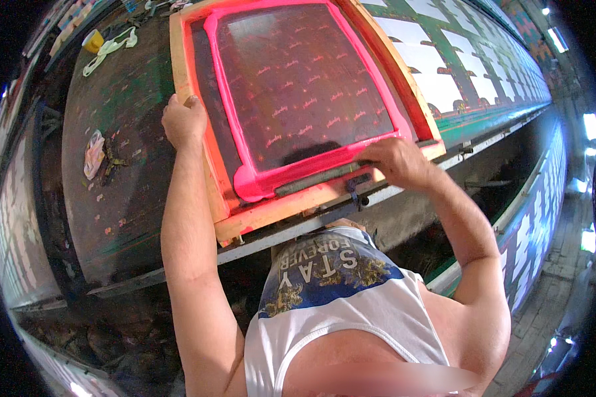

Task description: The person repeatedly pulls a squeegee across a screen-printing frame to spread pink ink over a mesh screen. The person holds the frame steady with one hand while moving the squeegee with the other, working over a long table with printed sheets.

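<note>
A screen-printing screen point(295, 86) in an orange-stained wooden frame point(180, 59) lies on the long table, with bright pink ink bordering its dark, patterned mesh. My left hand point(184, 122) grips the frame's left side, thumb on top. Near the lower right corner my right hand point(394, 162) is closed on a long dark squeegee point(311, 179), which rests along the inked bottom edge. Just beyond the frame's lower edge sits a dark metal fitting point(356, 188) on the table's rail.
The dark table point(112, 218) holds a crumpled plastic bag point(94, 155), a yellow cup point(93, 41) and white straps point(112, 53) at left. Rows of white printed pieces point(430, 66) lie to the right. A metal rail point(457, 157) runs along the near edge; another printed table point(530, 245) stands at lower right.
</note>
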